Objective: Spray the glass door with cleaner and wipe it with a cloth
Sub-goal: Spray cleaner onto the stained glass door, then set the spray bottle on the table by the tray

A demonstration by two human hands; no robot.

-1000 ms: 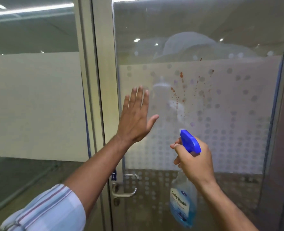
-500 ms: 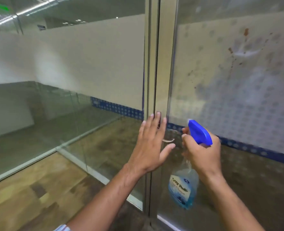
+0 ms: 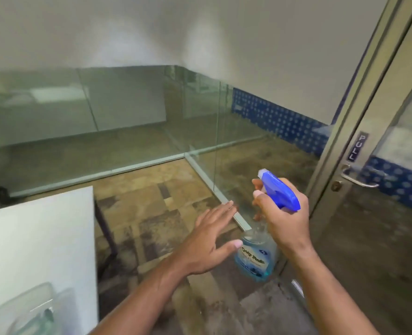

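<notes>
The glass door (image 3: 393, 226) stands at the right edge, with a metal frame, a lever handle (image 3: 358, 178) and a "PULL" label (image 3: 356, 147). My right hand (image 3: 284, 213) grips a spray bottle (image 3: 257, 257) of blue cleaner by its blue trigger head (image 3: 278, 189), left of the door frame. My left hand (image 3: 209, 240) is flat, fingers apart, holding nothing, just left of the bottle and away from the glass. No cloth shows in this view.
A white table top (image 3: 38, 250) fills the lower left, with a clear plastic container (image 3: 28, 310) on it. Fixed glass panels (image 3: 127, 112) with frosted film run along the back. Patterned brown floor (image 3: 151, 201) lies below my hands.
The view has swung left and down, away from the stained door glass. My left hand came off the door and dropped low. The bottle stays in my right hand.
</notes>
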